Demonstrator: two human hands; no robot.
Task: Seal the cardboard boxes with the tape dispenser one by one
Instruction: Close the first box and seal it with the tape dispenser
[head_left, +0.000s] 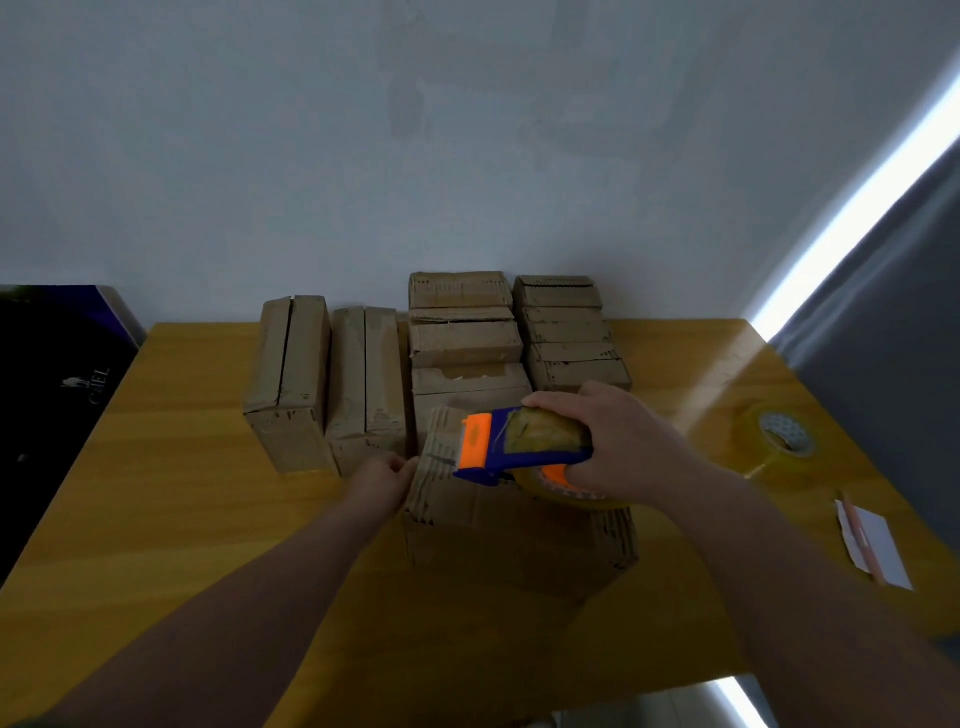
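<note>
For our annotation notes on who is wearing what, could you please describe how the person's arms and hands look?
The left forearm and right forearm are bare as far as the frame shows them: no sleeve or cuff. The left hand and right hand are ungloved, with no watch, bracelet or ring visible, though the light is dim.

the only lettering stands on the dark panel (47, 415) left of the table (182, 493): pale letters running sideways, reading roughly "c…el", with the middle too blurred to tell. a small pale emblem (71, 383) sits just beside the word, its shape unclear.
</note>
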